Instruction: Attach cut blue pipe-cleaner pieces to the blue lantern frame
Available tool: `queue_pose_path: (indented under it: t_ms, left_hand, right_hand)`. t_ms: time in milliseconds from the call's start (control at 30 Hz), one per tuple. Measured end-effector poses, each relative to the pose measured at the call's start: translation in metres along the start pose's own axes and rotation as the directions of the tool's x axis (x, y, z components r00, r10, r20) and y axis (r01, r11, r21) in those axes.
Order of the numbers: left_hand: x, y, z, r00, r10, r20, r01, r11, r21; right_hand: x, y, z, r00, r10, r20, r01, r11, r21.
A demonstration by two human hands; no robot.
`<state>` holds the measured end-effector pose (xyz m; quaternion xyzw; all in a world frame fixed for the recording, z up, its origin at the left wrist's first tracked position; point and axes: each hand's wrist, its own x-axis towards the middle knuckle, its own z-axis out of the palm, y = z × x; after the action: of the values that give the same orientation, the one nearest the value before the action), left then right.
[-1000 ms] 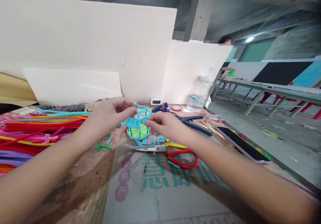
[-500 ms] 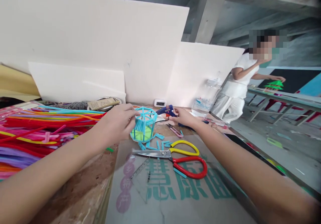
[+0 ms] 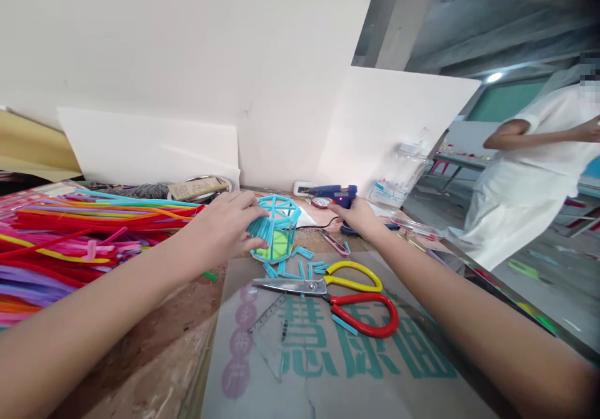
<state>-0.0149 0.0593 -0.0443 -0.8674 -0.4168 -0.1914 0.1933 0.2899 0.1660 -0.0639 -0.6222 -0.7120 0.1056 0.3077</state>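
Note:
My left hand (image 3: 234, 222) grips the left side of a small cage-like frame (image 3: 274, 224) built of light-blue strips, with a green base (image 3: 281, 244). The frame stands upright, and part of it is hidden behind my fingers. Beyond it to the right, my right hand (image 3: 363, 217) is closed round the handle of a dark-blue hot glue gun (image 3: 334, 194), its nozzle pointing left towards the top of the frame. Cut blue strips (image 3: 300, 270) lie in front of the frame. Nearer to me are large scissors (image 3: 315, 286) with one yellow and one red handle.
Colourful pipe cleaners (image 3: 94, 231) are heaped at left. Pink-handled thread snips (image 3: 334, 242), a white digital timer (image 3: 302, 187) and a clear plastic bottle (image 3: 391, 181) stand or lie farther back. A clear set square (image 3: 272, 338) rests on the mat. A person in white (image 3: 520, 175) is at right.
My right hand has raised the glue gun and now holds it level. My left thumb has spread lower along the frame. The person in white has come nearer on the right.

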Motion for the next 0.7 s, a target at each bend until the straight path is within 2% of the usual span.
queue_pose_path:
  t_ms: [33, 100, 167, 233, 300, 467, 567, 700]
  left_hand:
    - [0.0, -0.001, -0.001, 1.0, 0.0, 0.002, 0.0, 1.0, 0.007]
    - [0.0, -0.001, -0.002, 1.0, 0.013, -0.001, -0.013, 1.0, 0.018]
    - [-0.001, -0.001, -0.002, 1.0, 0.023, -0.005, -0.023, 0.999, 0.031]
    - [-0.001, 0.0, -0.002, 1.0, 0.029, -0.008, -0.029, 0.999, 0.037]
    - [-0.001, -0.001, -0.002, 0.999, 0.037, -0.01, -0.037, 0.999, 0.029]
    - [-0.001, -0.01, -0.006, 0.998, 0.058, 0.033, -0.059, 0.998, 0.032]
    - [0.0, -0.015, -0.008, 0.999, 0.032, 0.03, -0.034, 0.998, 0.061]
    - [-0.001, -0.014, -0.007, 0.998, 0.055, 0.036, -0.057, 0.997, 0.056]
  right_hand:
    - [-0.006, -0.003, -0.006, 1.0, 0.001, 0.007, -0.001, 0.999, 0.052]
    - [-0.019, -0.011, -0.016, 0.999, -0.036, 0.016, 0.03, 0.963, 0.267]
    - [-0.034, -0.02, -0.022, 0.993, -0.122, 0.006, 0.103, 0.865, 0.49]
    - [-0.049, -0.029, -0.026, 0.975, -0.222, 0.006, 0.173, 0.778, 0.604]
    - [-0.063, -0.037, -0.028, 0.956, -0.291, 0.043, 0.205, 0.762, 0.614]
    - [-0.083, -0.044, -0.03, 0.915, -0.371, 0.159, 0.232, 0.806, 0.544]
    - [-0.084, -0.044, -0.028, 0.892, -0.426, 0.152, 0.296, 0.804, 0.515]
    - [-0.084, -0.044, -0.024, 0.877, -0.466, 0.122, 0.342, 0.781, 0.522]
